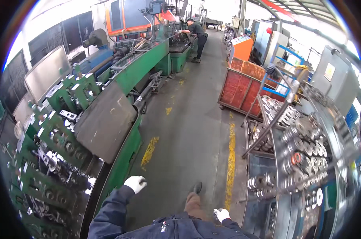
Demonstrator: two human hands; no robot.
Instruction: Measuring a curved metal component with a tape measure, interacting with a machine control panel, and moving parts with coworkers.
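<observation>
My left hand (136,184), in a white glove, hangs over the walkway beside the green machine's edge. Its fingers are loosely curled, and nothing shows in them. In a white glove too, my right hand (222,215) is low by my right side, near the yellow floor line (231,167). Its fingers are drawn in toward the palm; whatever they hold, if anything, is hidden. Neither hand touches the machine or the rack. One dark shoe (197,187) of mine is forward on the grey floor (188,135).
A long green machine (142,65) with roller stands (63,135) and a dark sheet panel (107,121) lines the left. At right stand a rack (268,157) of metal rollers (297,145) and a red wheeled bin (242,89). Farther ahead, a person (197,34) leans toward the machine.
</observation>
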